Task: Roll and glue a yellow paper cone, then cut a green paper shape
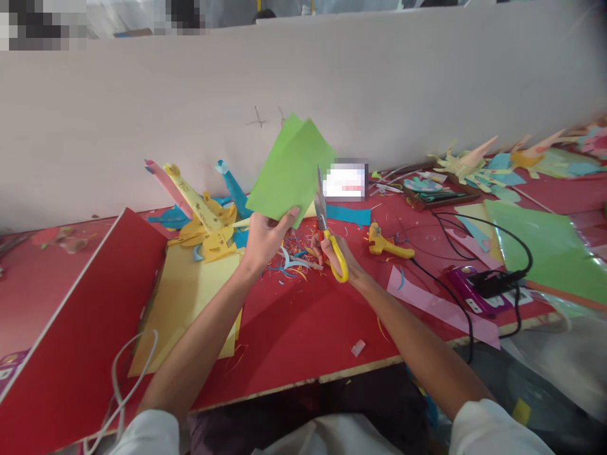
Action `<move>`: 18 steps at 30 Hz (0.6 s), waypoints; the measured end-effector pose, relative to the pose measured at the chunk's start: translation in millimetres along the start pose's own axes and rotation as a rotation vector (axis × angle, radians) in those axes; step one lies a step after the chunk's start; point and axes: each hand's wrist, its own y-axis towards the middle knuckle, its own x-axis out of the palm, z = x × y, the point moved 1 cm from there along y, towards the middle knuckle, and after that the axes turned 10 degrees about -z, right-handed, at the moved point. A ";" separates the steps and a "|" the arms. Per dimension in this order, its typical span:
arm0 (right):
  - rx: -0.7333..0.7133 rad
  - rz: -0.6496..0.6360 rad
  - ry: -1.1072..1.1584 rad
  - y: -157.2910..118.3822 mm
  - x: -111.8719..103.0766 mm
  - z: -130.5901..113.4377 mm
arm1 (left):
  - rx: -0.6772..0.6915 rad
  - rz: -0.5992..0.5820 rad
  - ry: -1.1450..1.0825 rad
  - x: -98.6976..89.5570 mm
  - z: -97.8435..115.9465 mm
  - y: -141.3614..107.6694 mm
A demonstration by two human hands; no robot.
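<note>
My left hand (271,237) grips the lower edge of a folded or doubled green sheet (289,167), thumb in front, raised above the table. In my right hand (339,249) are scissors (337,256) with yellow and red handles, fingers closed round them. The blades point up, right beside the green sheet's right edge. Thin paper scraps (296,259) in blue, yellow and white lie on the red table (294,328) below and behind both hands.
Yellow sheets (190,284) and paper figures (203,208) lie left, near a red divider (95,316). To the right are a yellow glue gun (389,243), a pink strip (441,306), a purple power strip (474,291) with black cables, and a green sheet (550,249).
</note>
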 end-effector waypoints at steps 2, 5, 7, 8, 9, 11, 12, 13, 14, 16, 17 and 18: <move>0.012 -0.003 0.028 -0.6 2.4 -0.3 | 0.004 0.018 -0.021 -0.1 -2.9 0.3; 0.000 -0.023 0.045 -0.5 2.3 0.6 | 0.004 0.029 -0.014 -0.7 -3.3 0.5; -0.016 -0.028 0.030 0.0 0.9 1.5 | 0.002 0.025 -0.006 -0.4 -1.8 0.4; -0.020 -0.027 0.019 0.2 0.3 1.8 | 0.002 0.023 -0.002 0.0 -0.8 0.3; -0.018 -0.024 0.010 0.4 0.1 1.7 | 0.002 0.022 0.002 0.4 0.0 0.2; -0.008 -0.012 0.006 0.4 0.5 0.9 | 0.001 0.025 0.006 1.3 1.3 0.0; -0.003 -0.006 0.009 0.4 1.2 0.2 | 0.000 0.025 0.006 1.6 1.8 0.0; 0.000 0.000 0.014 0.4 1.9 -0.5 | -0.001 0.029 0.006 1.9 2.2 0.0; 0.000 0.001 0.017 0.4 2.6 -1.3 | -0.001 0.032 0.007 2.1 2.5 0.1; -0.009 -0.009 0.013 0.8 3.6 -2.6 | 0.001 0.038 0.009 2.5 3.0 0.5; -0.017 -0.013 0.008 1.0 3.8 -3.1 | 0.002 0.041 0.010 2.8 3.2 0.7; -0.022 -0.016 0.002 1.2 3.7 -3.6 | 0.002 0.044 0.009 3.0 3.2 0.9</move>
